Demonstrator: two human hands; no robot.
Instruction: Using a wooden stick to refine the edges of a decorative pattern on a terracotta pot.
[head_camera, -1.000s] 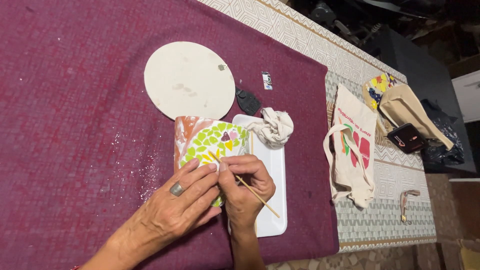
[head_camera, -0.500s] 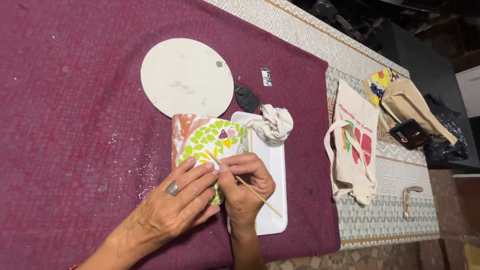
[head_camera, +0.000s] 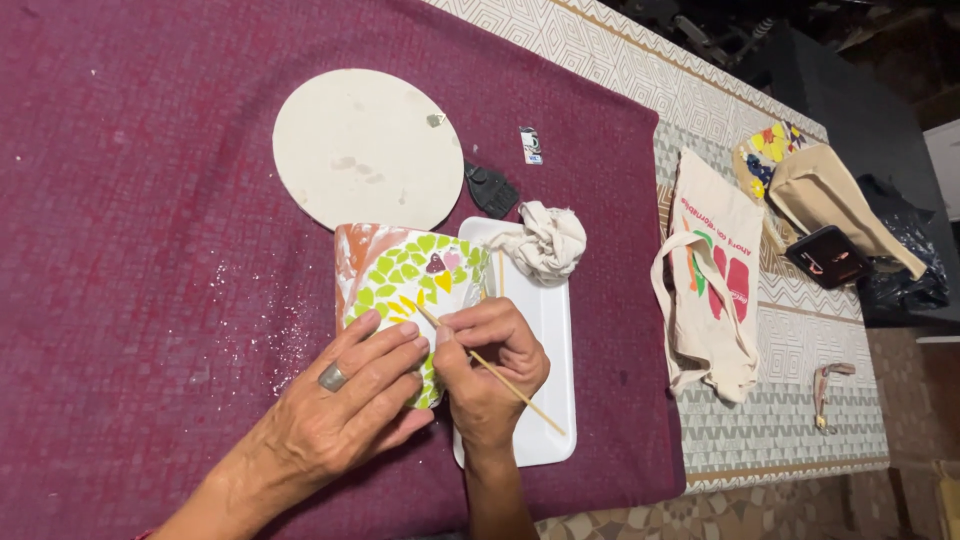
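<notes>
A pot covered in green, yellow and pink mosaic pieces lies on its side on the maroon cloth. My left hand, a ring on one finger, rests on the pot's near side and steadies it. My right hand pinches a thin wooden stick. The stick's tip touches the mosaic among the yellow pieces. The pot's near end is hidden under both hands.
A white rectangular tray lies right of the pot with a crumpled cloth rag on its far end. A pale round disc sits beyond the pot, a dark scraper beside it. Tote bags and a phone lie at right.
Both hands keep their places on the pot and stick, with only slight movement of the stick; the view has shifted a little.
</notes>
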